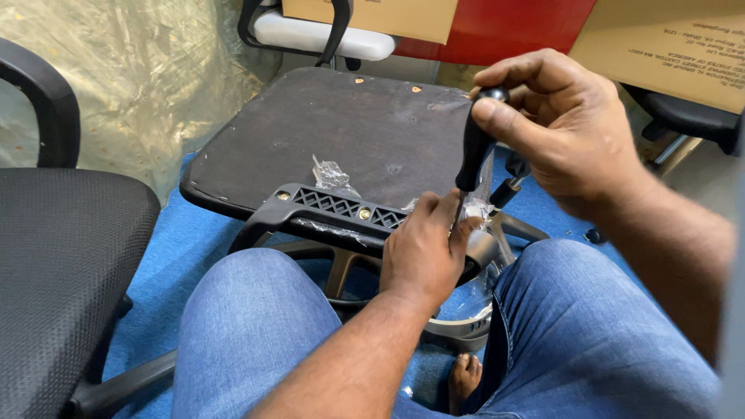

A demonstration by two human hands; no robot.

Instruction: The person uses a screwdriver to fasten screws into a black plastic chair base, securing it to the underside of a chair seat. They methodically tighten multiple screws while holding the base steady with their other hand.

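Observation:
An upturned chair seat [341,132] with a dark underside lies in front of my knees. A black plastic armrest bracket [326,208] with a ribbed web lies across its near edge, with brass bolts showing. My left hand [423,252] rests on the right end of this bracket, fingers curled over it and some clear wrapping. My right hand [555,128] grips the round black handle of a screwdriver [473,151], held upright with its tip down by my left hand's fingertips. The tip itself is hidden.
A black mesh office chair [62,264] stands at the left. A chair base [466,330] sits between my legs on the blue floor. Clear plastic sheeting [132,70] lies at back left; cardboard boxes [667,39] and another chair part [318,31] stand behind.

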